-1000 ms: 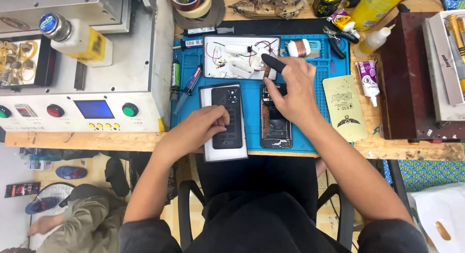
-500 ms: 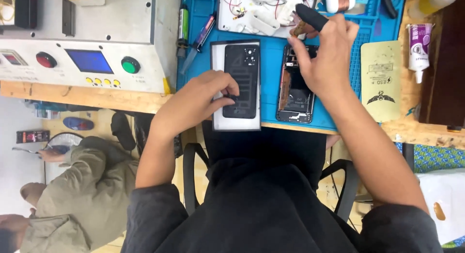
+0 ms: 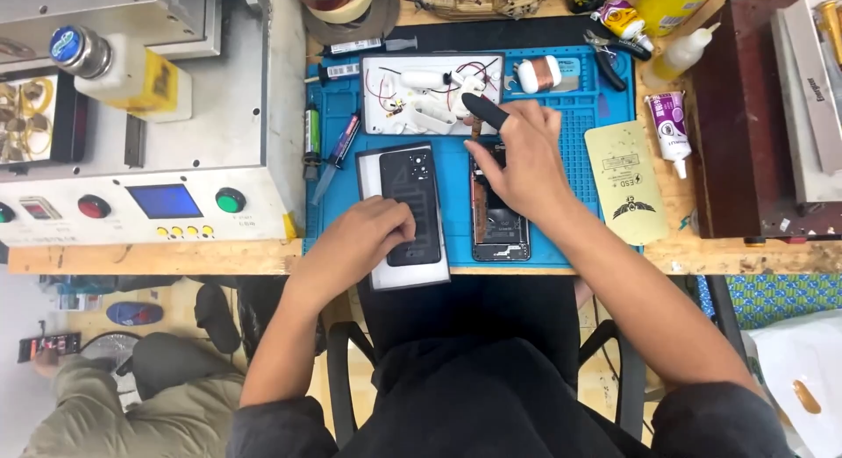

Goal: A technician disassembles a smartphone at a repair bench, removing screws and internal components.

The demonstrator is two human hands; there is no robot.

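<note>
on blue mat (image 3: 561, 239): left hand (image 3: 368, 239) flat, pressing back cover (image 3: 412, 203); just right of cover, right hand (image 3: 517, 164) curled over open phone (image 3: 502, 234), grip hidden.

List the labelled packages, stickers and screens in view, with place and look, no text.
Blue screen: front panel of the white machine, left; small rectangle.
Yellow-labelled white bottle: on the machine, lying down.
Purple-and-white tube: bench, right of the blue mat.
Pale yellow sheet: mat's right edge, black printing.
</note>
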